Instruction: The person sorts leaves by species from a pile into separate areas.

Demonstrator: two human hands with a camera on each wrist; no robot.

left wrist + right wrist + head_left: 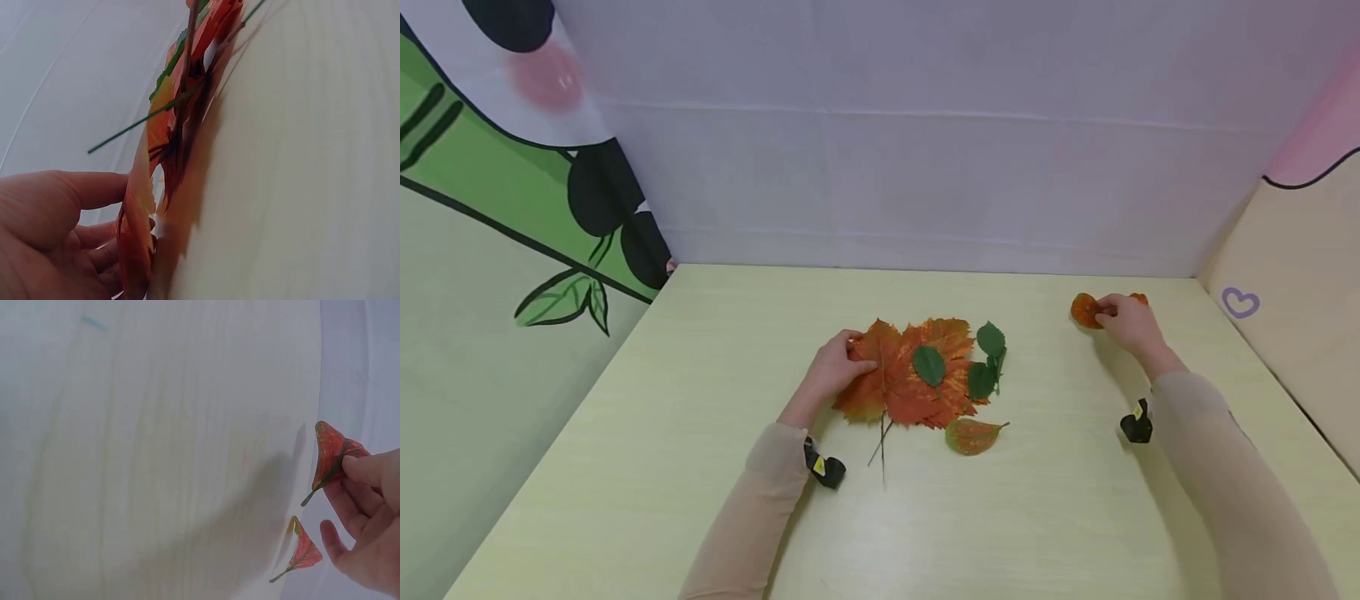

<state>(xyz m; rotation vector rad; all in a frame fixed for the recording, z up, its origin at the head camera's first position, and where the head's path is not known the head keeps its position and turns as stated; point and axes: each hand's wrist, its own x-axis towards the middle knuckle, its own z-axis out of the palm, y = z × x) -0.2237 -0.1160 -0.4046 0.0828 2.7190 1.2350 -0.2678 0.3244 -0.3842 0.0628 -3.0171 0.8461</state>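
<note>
My left hand point(833, 367) pinches the left edge of a pile of orange maple leaves point(917, 404), thumb on top and fingers beneath, as the left wrist view shows. Thin stems point(128, 130) poke out of the pile. One green leaf point(928, 365) lies on the pile, and several more green leaves point(991, 338) sit at its right side. At the far right of the table, my right hand point(1129, 323) pinches a small reddish-orange leaf point(330, 456) between thumb and fingers. A second small reddish leaf point(305, 552) is just beside that hand.
A single green-and-orange leaf point(973, 436) lies in front of the pile. The pale wooden table point(1000, 533) ends at a lilac cloth backdrop point(925, 192). Painted side panels point(1300, 333) stand left and right. Each wrist wears a small black camera point(829, 472).
</note>
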